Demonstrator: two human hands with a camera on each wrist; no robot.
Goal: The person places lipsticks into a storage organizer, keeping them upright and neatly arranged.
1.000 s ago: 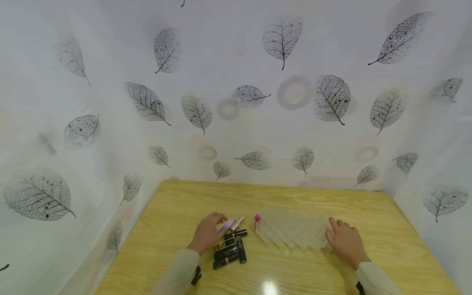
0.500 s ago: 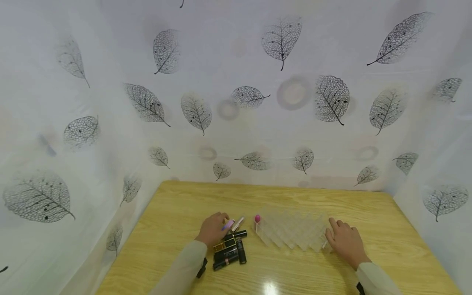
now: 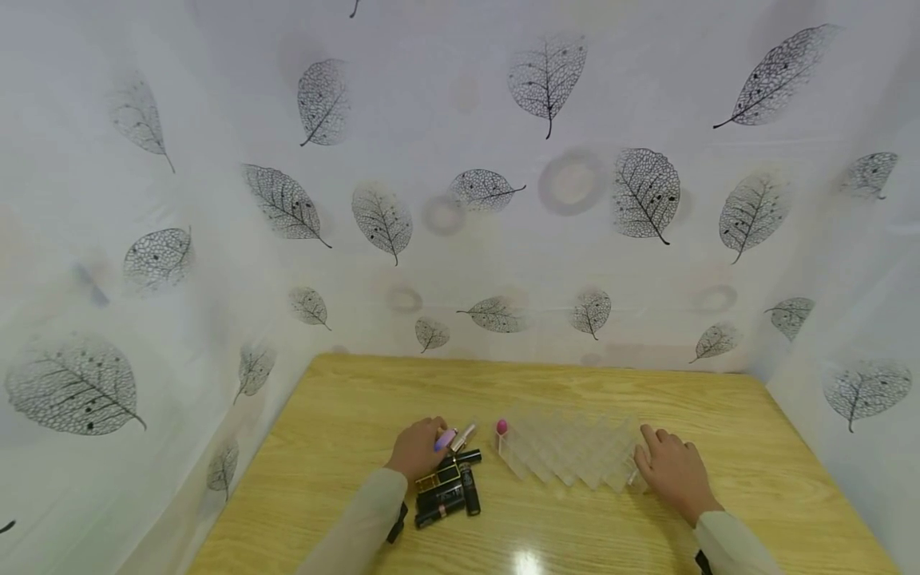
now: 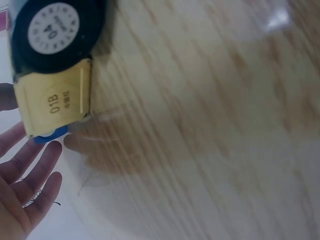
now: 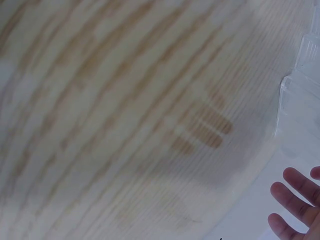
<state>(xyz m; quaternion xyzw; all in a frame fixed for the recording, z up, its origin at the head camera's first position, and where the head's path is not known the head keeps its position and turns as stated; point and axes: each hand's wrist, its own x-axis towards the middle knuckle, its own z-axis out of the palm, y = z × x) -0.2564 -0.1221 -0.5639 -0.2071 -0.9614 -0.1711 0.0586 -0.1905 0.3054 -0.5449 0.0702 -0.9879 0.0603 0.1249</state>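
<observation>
In the head view, my left hand is at the far left of a pile of lipsticks. Its thumb and fingertips close around a lilac-and-blue lipstick tube; the contact is partly hidden. In the left wrist view, the tube's blue end shows by the fingertips, behind a gold-ended lipstick marked 01B. A round black case lies above that. My right hand rests with relaxed fingers at the right end of a clear lipstick organizer. One pink-topped lipstick stands in the organizer's left end slot.
Beside the left hand lie a pale lipstick, a black tube, another black tube and several dark cases. The wooden table meets a leaf-patterned curtain at the back and sides.
My left hand has moved a little right and closed its fingers in on the lilac-and-blue tube, which has shifted slightly. The right hand and the organizer have stayed put.
</observation>
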